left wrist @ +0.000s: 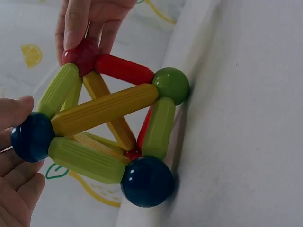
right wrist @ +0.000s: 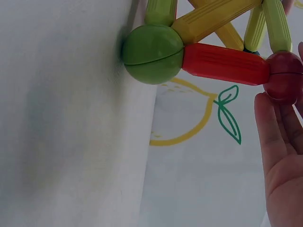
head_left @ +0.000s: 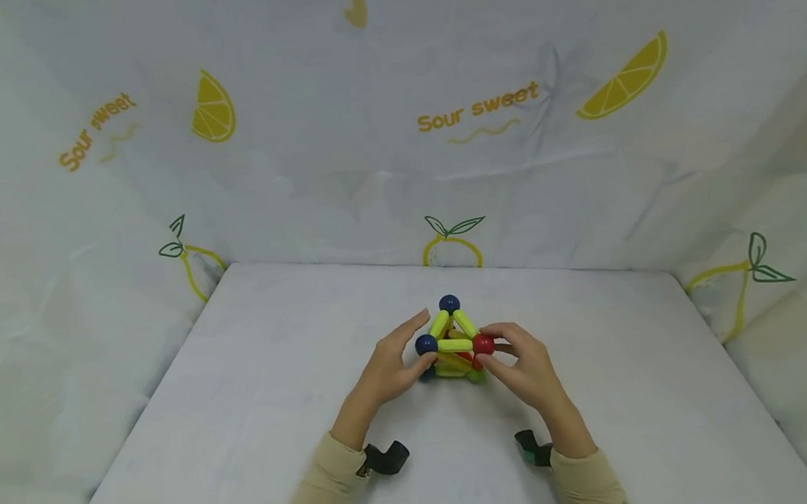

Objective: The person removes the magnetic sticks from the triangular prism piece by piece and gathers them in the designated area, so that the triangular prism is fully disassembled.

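A frame of magnetic building sticks and balls stands on the white table, its lower green ball (right wrist: 154, 54) and lower blue ball (left wrist: 147, 181) at the tabletop. My left hand (head_left: 385, 369) holds the upper blue ball (head_left: 426, 345) at the left corner between thumb and fingers. Opposite it, my right hand (head_left: 530, 364) pinches the upper red ball (head_left: 482, 344). A light green stick (head_left: 455, 345) joins these two balls. Two more light green sticks rise to a blue ball (head_left: 450, 304) at the back. Yellow sticks (left wrist: 104, 109) slant across the sides, and a red stick (right wrist: 226, 64) runs from the red ball down to the green one.
The white table (head_left: 247, 416) spreads around the frame. Behind it hangs a white cloth (head_left: 315, 165) printed with lemons and words. A dark wrist mount (head_left: 388, 458) sits at the left wrist, another mount (head_left: 532, 449) at the right.
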